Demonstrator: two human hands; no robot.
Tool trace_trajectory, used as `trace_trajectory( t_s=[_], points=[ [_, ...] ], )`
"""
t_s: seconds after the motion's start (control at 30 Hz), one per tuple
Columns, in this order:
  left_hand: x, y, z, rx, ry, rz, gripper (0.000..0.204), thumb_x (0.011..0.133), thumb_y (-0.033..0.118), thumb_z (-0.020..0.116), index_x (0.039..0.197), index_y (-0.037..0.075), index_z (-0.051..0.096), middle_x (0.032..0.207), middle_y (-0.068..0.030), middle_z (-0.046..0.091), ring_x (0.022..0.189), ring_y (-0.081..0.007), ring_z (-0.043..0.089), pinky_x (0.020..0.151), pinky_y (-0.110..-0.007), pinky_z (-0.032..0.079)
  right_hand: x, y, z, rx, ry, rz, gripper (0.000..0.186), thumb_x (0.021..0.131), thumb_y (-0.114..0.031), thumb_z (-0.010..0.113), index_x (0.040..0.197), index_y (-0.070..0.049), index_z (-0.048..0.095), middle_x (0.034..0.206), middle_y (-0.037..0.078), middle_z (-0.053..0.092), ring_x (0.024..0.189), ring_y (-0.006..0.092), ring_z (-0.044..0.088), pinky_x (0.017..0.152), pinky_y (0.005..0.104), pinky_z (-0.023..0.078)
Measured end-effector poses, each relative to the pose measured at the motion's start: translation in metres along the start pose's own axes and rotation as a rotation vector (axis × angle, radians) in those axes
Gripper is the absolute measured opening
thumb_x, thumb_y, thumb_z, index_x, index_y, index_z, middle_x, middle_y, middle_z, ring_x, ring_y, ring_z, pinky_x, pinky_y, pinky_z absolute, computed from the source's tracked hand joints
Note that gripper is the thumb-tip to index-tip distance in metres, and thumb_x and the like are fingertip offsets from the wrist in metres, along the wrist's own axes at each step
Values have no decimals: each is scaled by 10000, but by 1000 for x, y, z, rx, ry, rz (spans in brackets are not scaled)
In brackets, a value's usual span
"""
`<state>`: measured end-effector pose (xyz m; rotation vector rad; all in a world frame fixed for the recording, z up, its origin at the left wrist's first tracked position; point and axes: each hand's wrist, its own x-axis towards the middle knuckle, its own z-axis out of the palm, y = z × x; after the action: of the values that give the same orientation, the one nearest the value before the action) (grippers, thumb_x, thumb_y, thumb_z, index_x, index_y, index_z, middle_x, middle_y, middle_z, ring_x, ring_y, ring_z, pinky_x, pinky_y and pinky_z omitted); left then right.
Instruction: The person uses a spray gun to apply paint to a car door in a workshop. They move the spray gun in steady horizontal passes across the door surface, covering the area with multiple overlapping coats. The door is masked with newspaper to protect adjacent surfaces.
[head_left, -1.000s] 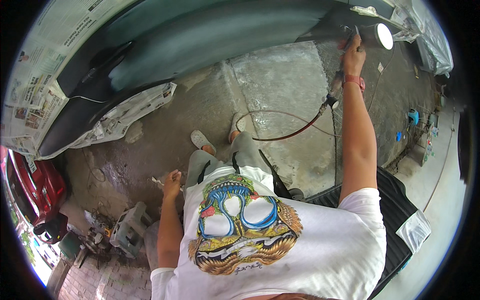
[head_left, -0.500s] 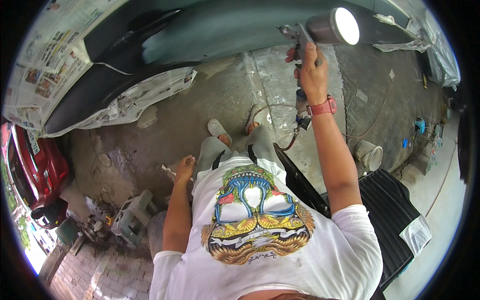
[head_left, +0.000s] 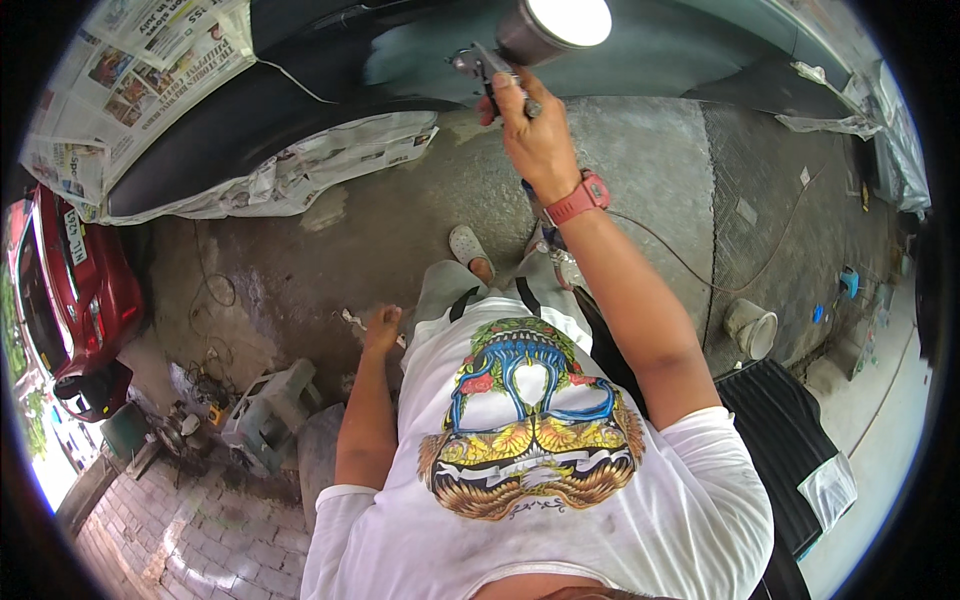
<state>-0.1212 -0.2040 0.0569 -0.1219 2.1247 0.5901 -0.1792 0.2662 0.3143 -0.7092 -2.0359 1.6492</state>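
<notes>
One spray gun (head_left: 493, 70) in the right hand (head_left: 540, 135) has moved leftward.

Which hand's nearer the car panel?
Right. The right hand, gripping the spray gun, is close in front of the car panel; the left hand hangs farther back.

Wore white short-sleeved tee (head_left: 548, 535), multicolour chest print (head_left: 535, 445), red wristwatch (head_left: 580, 200), grey trousers (head_left: 446, 284) with black stripes (head_left: 465, 303), pale perforated clogs (head_left: 465, 243).

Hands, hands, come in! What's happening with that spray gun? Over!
Right grip closed around spray gun, near car panel. Left grip low; holding anything, unclear. Hose curving across floor, right side.
</notes>
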Motion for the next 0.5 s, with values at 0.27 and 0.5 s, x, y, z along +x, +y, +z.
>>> trace_trajectory(
  t_s=[0.27, 0.5],
  points=[
    [5, -40, -3, 10, -7, -33, 560, 1006, 482, 637, 1321, 21, 671, 1327, -211, 688, 1252, -339, 652, 1066, -429, 487, 7, -11, 42, 107, -131, 51, 531, 1076, -451, 558, 1285, 27, 655, 790, 81, 731, 662, 134, 652, 626, 302, 510],
    [3, -1, 2, -80, 7, -1, 529, 1004, 453, 658, 1326, 33, 674, 1286, -199, 710, 1218, -323, 670, 1045, -409, 499, 19, 17, -24, 40, -17, 141, 488, 1074, -435, 563, 1196, 19, 694, 772, 71, 724, 688, 135, 655, 648, 314, 517]
  ],
)
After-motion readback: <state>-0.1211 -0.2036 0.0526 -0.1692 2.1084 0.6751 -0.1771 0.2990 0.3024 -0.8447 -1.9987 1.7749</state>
